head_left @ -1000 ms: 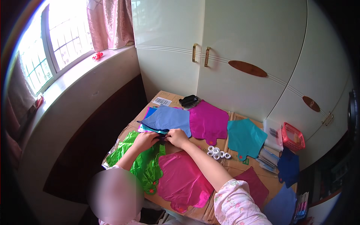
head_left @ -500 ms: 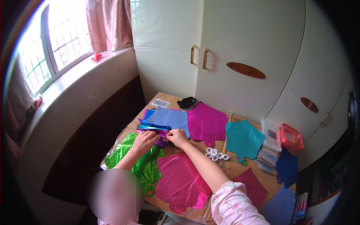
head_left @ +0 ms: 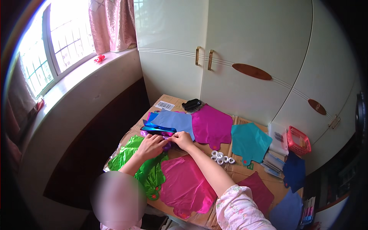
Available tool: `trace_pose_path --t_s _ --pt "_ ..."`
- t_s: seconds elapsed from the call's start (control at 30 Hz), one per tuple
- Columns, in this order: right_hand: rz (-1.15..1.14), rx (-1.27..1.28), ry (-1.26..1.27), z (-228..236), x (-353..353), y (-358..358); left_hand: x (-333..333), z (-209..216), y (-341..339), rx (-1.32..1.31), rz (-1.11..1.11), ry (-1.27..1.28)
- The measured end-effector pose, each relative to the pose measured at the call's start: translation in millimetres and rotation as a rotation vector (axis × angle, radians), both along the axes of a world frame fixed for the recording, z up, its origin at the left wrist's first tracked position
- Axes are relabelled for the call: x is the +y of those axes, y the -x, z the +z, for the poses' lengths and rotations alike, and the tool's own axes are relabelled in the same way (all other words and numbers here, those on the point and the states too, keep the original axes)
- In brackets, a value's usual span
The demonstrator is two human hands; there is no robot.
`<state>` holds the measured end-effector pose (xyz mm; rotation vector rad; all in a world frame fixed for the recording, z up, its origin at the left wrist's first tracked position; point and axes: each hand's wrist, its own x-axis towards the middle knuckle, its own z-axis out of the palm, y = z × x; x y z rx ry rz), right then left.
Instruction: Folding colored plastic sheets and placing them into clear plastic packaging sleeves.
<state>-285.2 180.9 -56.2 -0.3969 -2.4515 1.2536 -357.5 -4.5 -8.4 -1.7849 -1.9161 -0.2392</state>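
Note:
My left hand (head_left: pixel 152 145) and my right hand (head_left: pixel 182 140) are close together, fingers pinched on the near edge of a shiny foil balloon (head_left: pixel 159 129). It is blue, purple and magenta, folded into a strip, and its lower part is partly hidden by my fingers. Under my left forearm spreads a crumpled green foil balloon (head_left: pixel 132 150). A flat pink one (head_left: pixel 184 184) lies beneath my right forearm. Just beyond my hands is a pale blue one (head_left: pixel 174 118), beside a magenta one (head_left: pixel 212 126).
Cardboard (head_left: pixel 245 174) covers the table. Small white rolls (head_left: pixel 220 156) sit right of my forearm, near a teal foil balloon (head_left: pixel 250 142). At the right edge stand a red basket (head_left: pixel 298 140) and stacked packets (head_left: pixel 274 165). A black object (head_left: pixel 191 104) lies at the back, before a white cupboard (head_left: pixel 253 38).
The folded foil has shifted slightly, its magenta front edge now less visible and more purple showing beside my left hand. Both hands stay pinched in nearly the same place.

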Motion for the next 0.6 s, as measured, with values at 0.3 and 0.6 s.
trace_pose_path --t_s 0.3,0.6 --pt "0.003 0.001 0.042 0.0 3.0 1.0 11.7 7.2 -19.0 0.159 0.078 0.170" --pt "0.032 -0.013 0.015 2.4 4.5 -1.7 18.9 -7.6 -12.3 0.208 0.096 0.288"
